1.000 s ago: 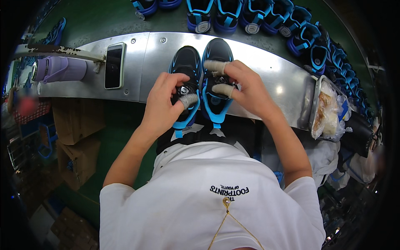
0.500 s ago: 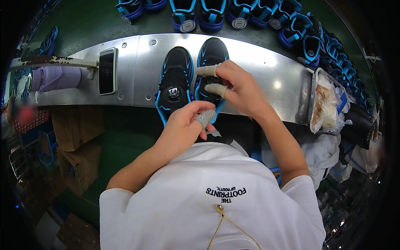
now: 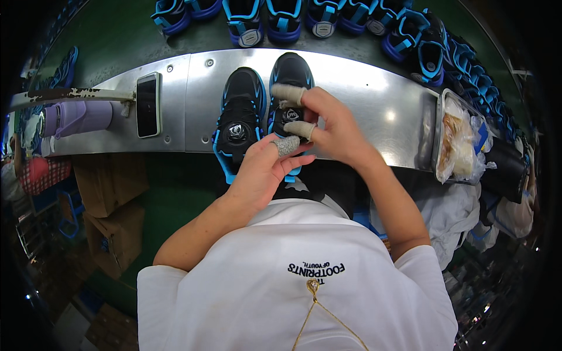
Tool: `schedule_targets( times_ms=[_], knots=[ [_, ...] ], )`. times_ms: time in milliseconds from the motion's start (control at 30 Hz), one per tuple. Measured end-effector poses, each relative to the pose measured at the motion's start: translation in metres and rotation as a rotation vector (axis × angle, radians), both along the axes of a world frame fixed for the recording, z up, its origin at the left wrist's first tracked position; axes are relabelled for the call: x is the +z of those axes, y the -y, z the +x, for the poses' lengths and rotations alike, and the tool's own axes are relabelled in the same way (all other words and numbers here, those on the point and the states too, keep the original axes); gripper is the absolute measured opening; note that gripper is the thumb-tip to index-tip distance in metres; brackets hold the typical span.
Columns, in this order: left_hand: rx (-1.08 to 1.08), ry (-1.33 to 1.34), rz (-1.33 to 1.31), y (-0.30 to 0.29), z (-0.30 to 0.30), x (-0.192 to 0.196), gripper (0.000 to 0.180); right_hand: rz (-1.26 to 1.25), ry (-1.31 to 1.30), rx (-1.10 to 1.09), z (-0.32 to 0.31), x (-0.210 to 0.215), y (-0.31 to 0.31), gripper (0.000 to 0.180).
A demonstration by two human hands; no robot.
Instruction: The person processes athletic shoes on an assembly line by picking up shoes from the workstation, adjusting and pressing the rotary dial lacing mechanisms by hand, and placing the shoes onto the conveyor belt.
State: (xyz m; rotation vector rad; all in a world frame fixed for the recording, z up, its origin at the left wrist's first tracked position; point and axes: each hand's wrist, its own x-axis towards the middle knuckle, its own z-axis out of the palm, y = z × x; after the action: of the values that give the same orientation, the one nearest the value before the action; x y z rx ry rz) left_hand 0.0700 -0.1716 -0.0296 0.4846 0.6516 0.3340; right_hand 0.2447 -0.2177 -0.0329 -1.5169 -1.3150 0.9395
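Two black sneakers with blue trim rest side by side on the metal bench, toes pointing away from me. The left sneaker (image 3: 241,108) stands untouched, a round black dial on its tongue. At the heel opening of the right sneaker (image 3: 291,69), my left hand (image 3: 266,167) is closed on the collar, its thumb in a grey knit cover. My right hand (image 3: 328,120) has beige-wrapped fingertips, slightly blurred, curled around that sneaker's dial (image 3: 291,115). Part of the heel is hidden behind my left hand.
Several similar sneakers (image 3: 285,23) line the green surface beyond the metal bench (image 3: 363,99). On the left lie a phone (image 3: 148,105), a lilac bottle (image 3: 88,116) and a chipped metal bar (image 3: 70,95). A tray (image 3: 440,137) with plastic-wrapped things stands right. Cardboard boxes (image 3: 111,181) sit below.
My left hand's fingers have stretched out more along the heel of the right sneaker. My right fingers have shifted slightly around the dial. The whole view has moved a little.
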Motion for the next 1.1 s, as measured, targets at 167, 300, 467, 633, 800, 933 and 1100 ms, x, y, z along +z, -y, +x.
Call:
schedule_targets(
  times_ms=[167,300,467,633,800,933,1100],
  knots=[
    [0.024,-0.065,0.014,0.004,0.002,0.001,0.030,-0.091,-0.146,0.087,0.002,0.004,-0.002,0.043],
    [-0.430,-0.246,0.125,-0.020,-0.015,0.026,0.034,-0.089,0.060,0.038,0.010,-0.008,-0.004,0.055],
    [-0.126,-0.672,1.391,-0.048,-0.039,0.039,0.023,0.027,0.009,-0.221,0.041,-0.028,-0.035,0.056],
    [-0.351,-0.557,1.486,-0.064,-0.047,0.008,0.048,0.067,0.378,0.084,0.003,-0.037,-0.113,0.051],
    [-0.257,-0.609,1.400,-0.058,-0.045,0.016,0.046,-0.154,0.419,0.350,-0.017,-0.054,-0.144,0.050],
    [-0.330,-0.426,1.189,-0.069,-0.054,0.016,0.049,-0.050,0.467,0.388,-0.024,-0.079,-0.155,0.048],
    [-0.314,-0.648,1.278,-0.066,-0.053,0.013,0.048,-0.045,0.443,0.383,-0.024,-0.087,-0.163,0.046]
  ],
)
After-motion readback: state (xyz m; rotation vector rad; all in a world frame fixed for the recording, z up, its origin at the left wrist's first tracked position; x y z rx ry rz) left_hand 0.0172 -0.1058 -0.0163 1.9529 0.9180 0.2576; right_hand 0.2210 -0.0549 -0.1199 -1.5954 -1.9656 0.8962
